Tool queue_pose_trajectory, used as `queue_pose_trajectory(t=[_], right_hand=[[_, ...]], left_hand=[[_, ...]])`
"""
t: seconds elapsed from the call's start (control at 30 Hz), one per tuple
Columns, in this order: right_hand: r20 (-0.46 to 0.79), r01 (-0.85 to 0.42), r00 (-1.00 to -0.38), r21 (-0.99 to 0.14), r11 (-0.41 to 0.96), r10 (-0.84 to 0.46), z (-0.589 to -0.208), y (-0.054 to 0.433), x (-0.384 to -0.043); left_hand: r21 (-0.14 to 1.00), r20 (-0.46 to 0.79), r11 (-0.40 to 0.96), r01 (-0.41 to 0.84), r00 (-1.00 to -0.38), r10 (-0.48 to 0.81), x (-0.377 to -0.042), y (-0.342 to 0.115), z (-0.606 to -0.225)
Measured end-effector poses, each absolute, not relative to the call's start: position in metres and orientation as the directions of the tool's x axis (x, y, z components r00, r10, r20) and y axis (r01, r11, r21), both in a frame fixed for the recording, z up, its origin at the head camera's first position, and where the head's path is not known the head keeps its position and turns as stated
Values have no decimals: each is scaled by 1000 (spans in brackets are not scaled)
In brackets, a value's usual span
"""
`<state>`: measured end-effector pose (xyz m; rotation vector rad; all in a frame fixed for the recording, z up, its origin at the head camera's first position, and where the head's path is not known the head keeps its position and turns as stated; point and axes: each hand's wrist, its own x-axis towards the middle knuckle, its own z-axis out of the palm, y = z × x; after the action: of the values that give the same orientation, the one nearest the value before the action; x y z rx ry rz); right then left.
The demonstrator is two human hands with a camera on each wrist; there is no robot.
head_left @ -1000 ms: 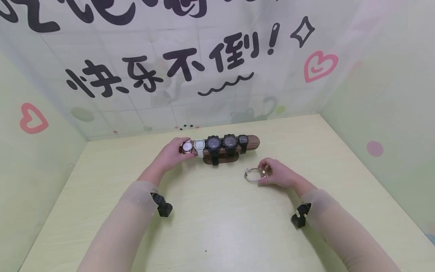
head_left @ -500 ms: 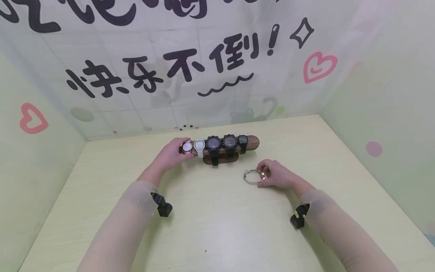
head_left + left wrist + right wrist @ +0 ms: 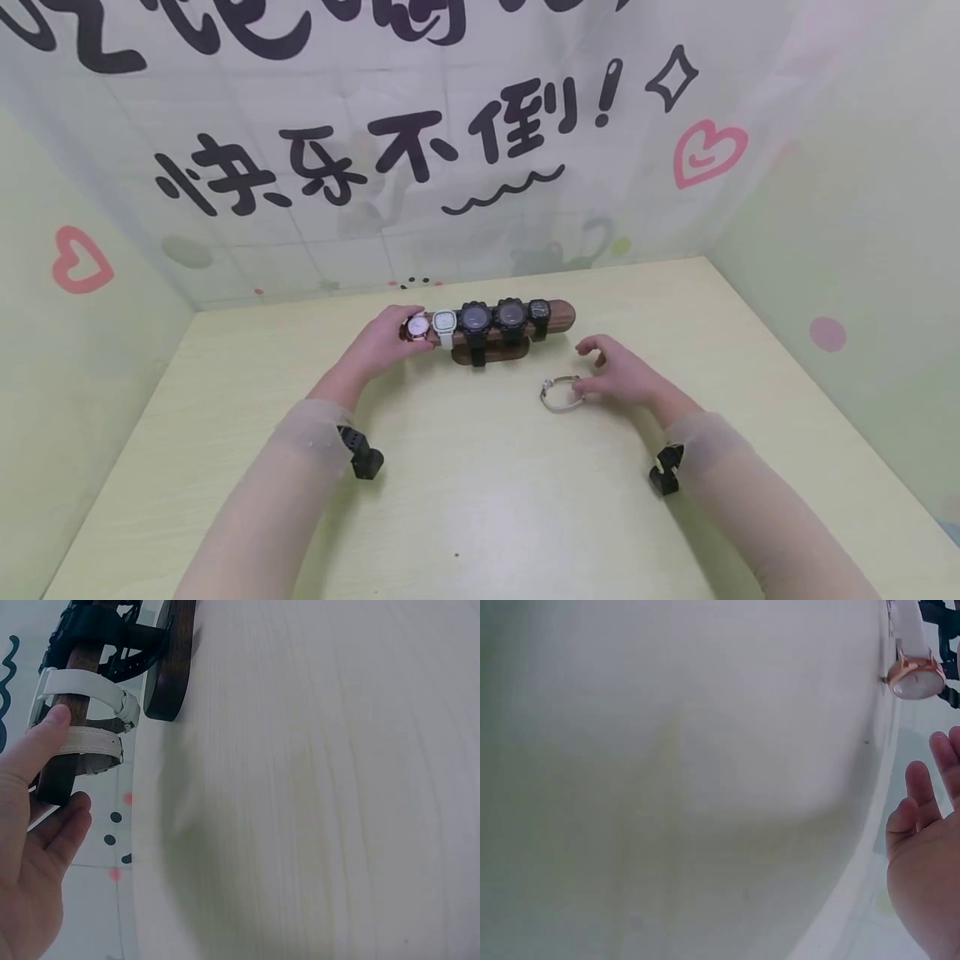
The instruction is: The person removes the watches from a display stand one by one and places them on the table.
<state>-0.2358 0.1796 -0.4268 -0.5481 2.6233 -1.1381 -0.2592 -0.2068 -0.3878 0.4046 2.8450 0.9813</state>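
At the back, a dark wooden watch stand (image 3: pixel 561 317) bears a row of several watches. My left hand (image 3: pixel 378 343) grips the left end of its bar, the thumb on one side and the fingers on the other. By that thumb sit a rose-gold watch (image 3: pixel 417 326) and a white square watch (image 3: pixel 445 322), their white straps round the bar. To the right are black watches (image 3: pixel 476 319). A loose watch with white strap (image 3: pixel 917 681) and rose-gold case stands on the table, its strap in a loop. Beside it my right hand (image 3: pixel 622 375) has its fingers spread, thumb close to the loop.
The pale wooden table (image 3: pixel 480 492) meets a printed back wall (image 3: pixel 330 250) just behind the stand. Light green panels (image 3: pixel 847 275) rise at either side. A small black camera mount (image 3: pixel 365 460) sits on each wrist.
The right fingers have let go of the loose watch and spread apart; the watch stays on the table. My left hand keeps its grip on the stand. The head view has shifted slightly.
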Motion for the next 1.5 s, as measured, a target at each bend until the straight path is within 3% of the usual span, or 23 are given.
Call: queue_pose_trajectory(t=[0.63, 0.97, 1.5], right_hand=[[78, -313, -925, -709, 631, -371, -391, 171, -260], [132, -401, -894, -663, 633, -428, -377, 155, -275], [76, -419, -874, -619, 665, -480, -369, 138, -283]], left_hand=[[606, 8, 759, 239, -956, 295, -259, -208, -389], [620, 3, 753, 220, -961, 278, -257, -208, -388], [627, -1, 748, 218, -960, 280, -259, -208, -390]])
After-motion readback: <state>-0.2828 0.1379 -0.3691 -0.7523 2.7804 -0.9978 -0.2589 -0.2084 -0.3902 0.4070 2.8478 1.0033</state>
